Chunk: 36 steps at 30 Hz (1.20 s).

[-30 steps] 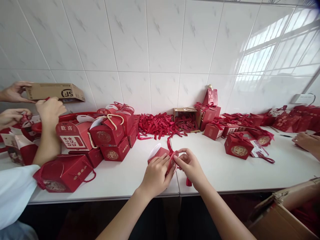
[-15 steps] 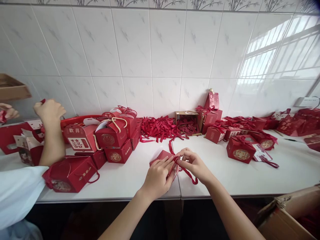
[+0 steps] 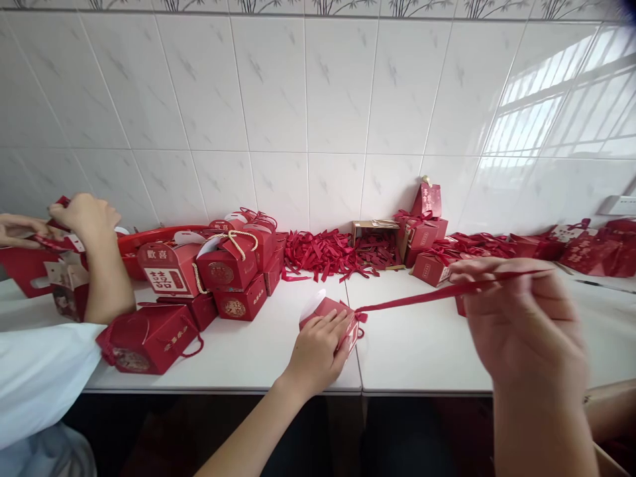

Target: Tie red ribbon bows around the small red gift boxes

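A small red gift box [image 3: 324,309] lies on the white tabletop in front of me, one pale flap standing up at its back. My left hand [image 3: 318,348] is wrapped over the box and holds it against the table. From a knot at the box's right side, a red ribbon [image 3: 417,299] stretches taut to the right and upward. Its far end is pinched between the thumb and fingers of my right hand [image 3: 521,318], which is raised close to the camera. The lower part of the box is covered by my left hand.
Stacked red gift boxes [image 3: 231,265] stand at left, beside a co-worker's hand [image 3: 89,215]. A heap of red ribbons [image 3: 318,254] and an open carton [image 3: 376,225] lie along the tiled wall. More red boxes [image 3: 430,266] sit at right; a cardboard box [image 3: 609,404] is below the table edge.
My right hand has moved from the box out to the right and up, drawing the ribbon straight. My left hand has stayed on the box. The co-worker's hands have come closer together.
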Each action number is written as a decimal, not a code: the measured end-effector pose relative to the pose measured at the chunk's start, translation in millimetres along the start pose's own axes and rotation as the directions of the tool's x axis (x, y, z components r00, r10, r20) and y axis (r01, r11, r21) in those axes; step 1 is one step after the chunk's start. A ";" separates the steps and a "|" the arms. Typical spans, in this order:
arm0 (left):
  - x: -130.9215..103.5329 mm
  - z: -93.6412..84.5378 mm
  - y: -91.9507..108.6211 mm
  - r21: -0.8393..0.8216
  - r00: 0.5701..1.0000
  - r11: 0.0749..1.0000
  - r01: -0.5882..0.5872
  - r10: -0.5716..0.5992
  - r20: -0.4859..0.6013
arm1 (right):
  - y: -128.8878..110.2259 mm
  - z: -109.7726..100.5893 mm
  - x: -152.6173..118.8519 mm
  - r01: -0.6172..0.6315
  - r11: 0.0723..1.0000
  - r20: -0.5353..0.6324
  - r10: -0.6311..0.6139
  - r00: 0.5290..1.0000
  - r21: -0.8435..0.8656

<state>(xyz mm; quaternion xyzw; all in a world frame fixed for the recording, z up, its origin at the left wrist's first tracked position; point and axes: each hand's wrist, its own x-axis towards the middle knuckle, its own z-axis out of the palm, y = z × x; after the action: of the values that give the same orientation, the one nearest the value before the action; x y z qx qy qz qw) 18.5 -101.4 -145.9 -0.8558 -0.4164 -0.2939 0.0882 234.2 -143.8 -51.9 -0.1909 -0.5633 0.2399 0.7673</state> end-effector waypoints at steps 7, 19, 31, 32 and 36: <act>-3.5 3.4 5.9 0.001 0.999 0.999 0.040 -0.040 -0.019 | -35.4 -3.1 8.9 0.143 0.981 -0.076 -0.134 0.988 0.130; -18.1 -17.5 -5.7 -0.148 0.880 0.988 0.034 -0.100 -0.464 | 66.7 60.0 -14.5 -0.743 0.670 0.311 0.707 0.636 -0.004; 11.4 -10.2 -40.3 -0.473 0.718 0.667 0.575 -0.689 -0.099 | 104.5 79.3 -14.0 -0.807 0.589 0.316 0.759 0.570 0.040; 12.3 -9.6 -40.4 -0.465 0.718 0.670 0.579 -0.689 -0.098 | 104.8 79.4 -13.6 -0.804 0.594 0.325 0.757 0.567 0.019; 14.2 -5.0 -41.4 -0.457 0.716 0.660 0.596 -0.695 -0.070 | 110.6 82.0 -14.8 -0.782 0.608 0.368 0.764 0.530 -0.134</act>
<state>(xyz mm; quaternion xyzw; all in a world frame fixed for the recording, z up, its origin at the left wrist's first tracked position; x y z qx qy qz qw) -8.4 -67.6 -137.5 -0.6069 -0.6110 -0.4853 -0.1513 135.2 -60.8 -101.6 -0.3501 -0.5549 0.6002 0.4575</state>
